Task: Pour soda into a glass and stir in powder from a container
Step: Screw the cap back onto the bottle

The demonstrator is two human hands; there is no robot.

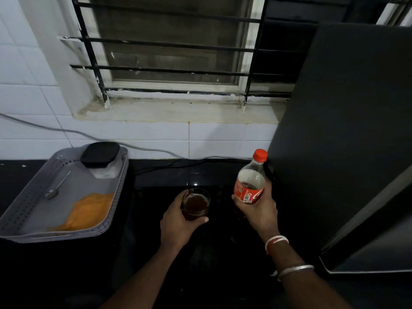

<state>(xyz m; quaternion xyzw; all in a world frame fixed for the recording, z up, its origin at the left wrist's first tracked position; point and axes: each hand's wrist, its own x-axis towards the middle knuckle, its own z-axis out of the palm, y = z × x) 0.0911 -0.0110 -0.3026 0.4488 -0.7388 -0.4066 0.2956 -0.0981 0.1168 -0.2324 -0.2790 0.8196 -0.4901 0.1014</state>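
Note:
A small clear glass [196, 202] holding dark soda stands on the black counter, and my left hand [178, 221] is wrapped around it. To its right, my right hand [258, 208] grips a plastic soda bottle [250, 179] upright; its red cap is on and it looks nearly drained. A clear container with a black lid [101, 159] sits in the back corner of a grey tray [29, 201] at the left. A metal spoon [55, 188] lies in the tray.
An orange cloth [89, 210] lies in the tray's near part. A large dark appliance [347, 130] stands close on the right. A grey cable [66, 131] runs along the white tiled wall beneath a barred window.

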